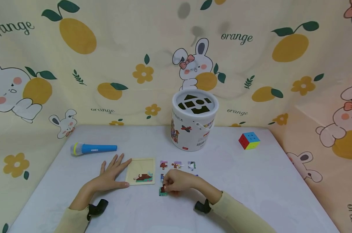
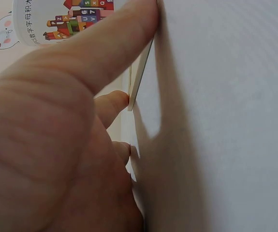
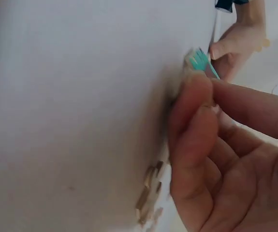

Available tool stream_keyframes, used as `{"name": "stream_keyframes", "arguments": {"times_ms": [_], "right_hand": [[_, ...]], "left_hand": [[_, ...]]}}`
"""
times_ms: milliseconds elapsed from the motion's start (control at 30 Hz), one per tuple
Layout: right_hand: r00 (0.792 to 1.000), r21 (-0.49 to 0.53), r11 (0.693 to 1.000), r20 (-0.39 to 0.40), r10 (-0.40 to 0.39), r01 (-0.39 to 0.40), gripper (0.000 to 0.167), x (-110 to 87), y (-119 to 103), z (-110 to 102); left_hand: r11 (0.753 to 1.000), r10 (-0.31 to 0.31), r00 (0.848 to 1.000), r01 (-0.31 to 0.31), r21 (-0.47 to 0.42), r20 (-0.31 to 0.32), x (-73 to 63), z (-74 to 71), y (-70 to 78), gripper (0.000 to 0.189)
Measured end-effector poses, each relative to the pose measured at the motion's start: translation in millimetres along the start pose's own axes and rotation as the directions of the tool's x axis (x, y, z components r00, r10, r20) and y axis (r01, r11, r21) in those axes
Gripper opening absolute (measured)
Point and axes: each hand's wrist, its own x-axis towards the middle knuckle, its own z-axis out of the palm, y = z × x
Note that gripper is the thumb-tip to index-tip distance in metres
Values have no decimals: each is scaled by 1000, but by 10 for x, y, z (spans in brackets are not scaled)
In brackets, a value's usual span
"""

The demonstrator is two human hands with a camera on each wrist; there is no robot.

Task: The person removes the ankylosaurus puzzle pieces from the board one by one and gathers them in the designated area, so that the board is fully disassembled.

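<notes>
While pinched, six loose puzzle pieces (image 1: 177,165)

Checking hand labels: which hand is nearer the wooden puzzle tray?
Left. The left hand lies flat with its fingers against the wooden puzzle tray's left edge. The right hand is off to the tray's right, pinching a puzzle piece.

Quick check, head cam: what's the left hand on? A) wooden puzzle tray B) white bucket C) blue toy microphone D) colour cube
A: the left hand lies flat with straight fingers against the edge of the wooden puzzle tray; the blue toy microphone lies apart from it.
</notes>
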Motion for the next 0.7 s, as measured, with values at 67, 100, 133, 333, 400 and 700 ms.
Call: {"name": "stream_keyframes", "arguments": {"times_ms": [67,100,133,333,400,700], "right_hand": [[1000,-39,999,28,3,-1,22,-5,-9,-12],[999,-61,998,40,2,0,22,-6,-11,-14],[999,-82,997,45,6,-2,21,-9,-18,-17],[1000,-166,986,-5,20,-21,18,-12,-54,-13],[999,-180,983,-41,17,-25,17,-11,-61,-10],[988,-217,975,-155,13,-47,17,34,-29,48]], "left_hand": [[1000,-7,1000,7,4,3,0,-3,12,98],[1000,-10,1000,10,6,4,0,-5,15,98],[1000,-12,1000,12,6,5,0,-5,18,98],[1000,-10,1000,10,3,6,6,3,4,98],[1000,-9,1000,9,2,6,8,8,-13,98],[1000,-4,1000,4,-2,4,16,21,-65,99]]}}
